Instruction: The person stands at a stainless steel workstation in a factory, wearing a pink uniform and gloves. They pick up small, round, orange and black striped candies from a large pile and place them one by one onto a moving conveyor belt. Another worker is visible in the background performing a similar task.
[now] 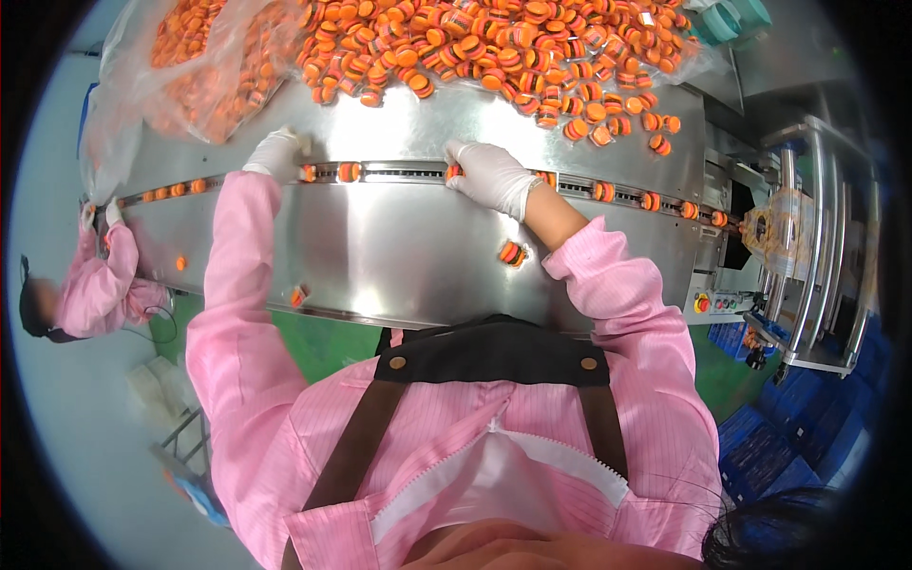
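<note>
Candy [454, 172], half hidden, on the conveyor [404, 173] at twelve o'clock, pinched by the right hand [494, 179]; left hand [274, 155] at ten o'clock, fingertips obscured, grip impossible to tell; heap [494, 46] at twelve, cropped

Impossible to read any lettering, number, brand or sign. Too small to make out on the control panel [727, 305] at the right, around the coloured buttons [702, 303]. Equally unreadable on the clear packets of the wrapped orange pieces [475, 46], too tiny and crowded to tell printed from plain; likewise on the dim blue crates [760, 451].
</note>
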Motion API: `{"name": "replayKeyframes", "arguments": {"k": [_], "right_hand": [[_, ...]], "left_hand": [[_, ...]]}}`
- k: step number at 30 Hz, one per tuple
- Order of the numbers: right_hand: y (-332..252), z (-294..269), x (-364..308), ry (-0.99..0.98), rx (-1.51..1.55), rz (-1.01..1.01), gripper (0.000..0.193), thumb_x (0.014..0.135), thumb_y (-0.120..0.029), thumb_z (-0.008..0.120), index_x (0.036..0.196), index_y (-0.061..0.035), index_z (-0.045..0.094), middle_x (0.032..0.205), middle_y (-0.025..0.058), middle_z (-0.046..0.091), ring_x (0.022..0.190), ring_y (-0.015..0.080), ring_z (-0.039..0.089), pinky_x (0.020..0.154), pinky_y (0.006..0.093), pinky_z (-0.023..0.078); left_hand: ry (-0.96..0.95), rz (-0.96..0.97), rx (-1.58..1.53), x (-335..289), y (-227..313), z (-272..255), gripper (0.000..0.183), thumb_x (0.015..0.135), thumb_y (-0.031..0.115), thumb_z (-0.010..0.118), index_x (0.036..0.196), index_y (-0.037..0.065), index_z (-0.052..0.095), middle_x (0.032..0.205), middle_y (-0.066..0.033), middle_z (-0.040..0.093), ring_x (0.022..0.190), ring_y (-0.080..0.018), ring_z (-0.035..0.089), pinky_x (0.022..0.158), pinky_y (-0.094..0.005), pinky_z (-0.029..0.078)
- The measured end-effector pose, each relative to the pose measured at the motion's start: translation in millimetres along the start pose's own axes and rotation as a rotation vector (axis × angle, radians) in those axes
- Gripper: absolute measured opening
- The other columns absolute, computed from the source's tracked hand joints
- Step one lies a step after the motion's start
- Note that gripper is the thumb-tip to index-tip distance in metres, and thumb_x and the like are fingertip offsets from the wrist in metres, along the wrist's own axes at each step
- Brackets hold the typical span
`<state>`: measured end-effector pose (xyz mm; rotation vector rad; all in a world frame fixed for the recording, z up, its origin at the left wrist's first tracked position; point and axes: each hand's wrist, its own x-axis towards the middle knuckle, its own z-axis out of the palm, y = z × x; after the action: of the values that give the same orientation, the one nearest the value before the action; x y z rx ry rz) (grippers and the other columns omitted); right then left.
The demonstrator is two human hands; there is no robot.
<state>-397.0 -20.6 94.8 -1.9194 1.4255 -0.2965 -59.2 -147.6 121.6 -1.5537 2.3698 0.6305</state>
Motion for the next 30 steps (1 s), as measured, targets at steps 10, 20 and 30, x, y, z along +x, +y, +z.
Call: {"name": "replayKeyframes", "arguments": {"k": [10,20,30], "right_hand": [[17,-8,-30,0.108,-0.084,0.147,0.021,0.083,-0.017,0.063,0.099,-0.0027,0.059,0.107,0.0209,0.056,0.097,0.0379,0.059,0.085,0.045,0.048],[72,-52,-83,0.637,-0.053,0.394,0.025,0.085,-0.018,0.063,0.106,-0.0063,0.058,0.107,0.0177,0.055,0.094,0.0374,0.06,0.08,0.0458,0.05],[93,-48,-61,0.518,-0.187,0.422,0.029,0.082,-0.023,0.061,0.104,-0.0051,0.055,0.105,0.0195,0.06,0.094,0.0366,0.061,0.08,0.0446,0.05]], "left_hand": [[0.269,0.226,0.053,64,95,10,0.047,0.07,0.013,0.078,0.114,0.012,0.061,0.105,-0.0134,0.056,0.1,-0.032,0.058,0.086,-0.0404,0.047],[-0.148,0.188,0.077,74,84,2,0.047,0.069,0.019,0.082,0.104,0.006,0.054,0.105,-0.0164,0.06,0.1,-0.0324,0.06,0.082,-0.0407,0.047],[0.282,0.046,-0.74,16,67,31,0.024,0.094,0.01,0.055,0.117,0.004,0.057,0.091,-0.0046,0.061,0.082,-0.0106,0.06,0.073,-0.0258,0.049]]}}
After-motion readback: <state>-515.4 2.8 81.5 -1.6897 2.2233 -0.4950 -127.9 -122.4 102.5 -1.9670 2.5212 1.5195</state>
